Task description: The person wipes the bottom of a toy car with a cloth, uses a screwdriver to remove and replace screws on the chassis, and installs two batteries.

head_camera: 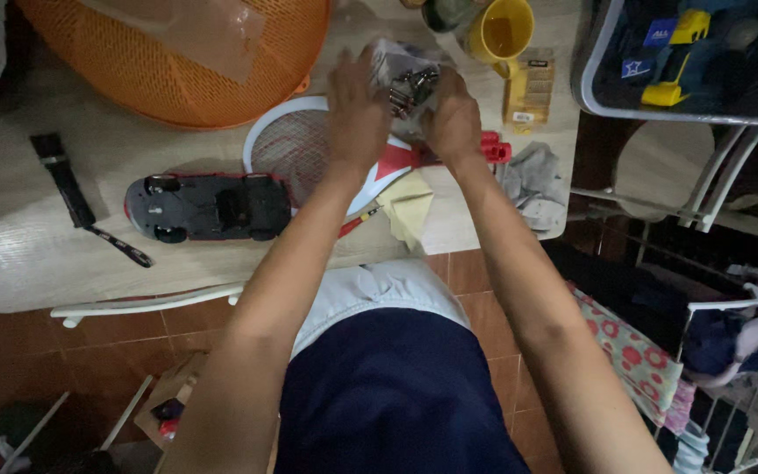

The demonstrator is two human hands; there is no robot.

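Note:
Both my hands are raised over the table's far side, gripping a clear plastic bag [401, 70] that holds several small dark metal parts. My left hand [355, 114] grasps the bag's left edge. My right hand [452, 118] grasps its right side. Under the hands lies a racket-shaped electric swatter [296, 145] with a white rim and red handle. A toy car [208, 206] lies upside down on the table to the left, its dark underside and wheels showing.
An orange mesh basket [177, 61] stands at the back left. A black strap [67, 184] lies near the table's left edge. A yellow mug [502, 31], a yellow box [528, 88], a grey cloth [537, 184] and a yellow cloth [410, 206] lie right. Shelf and laundry rack stand beyond.

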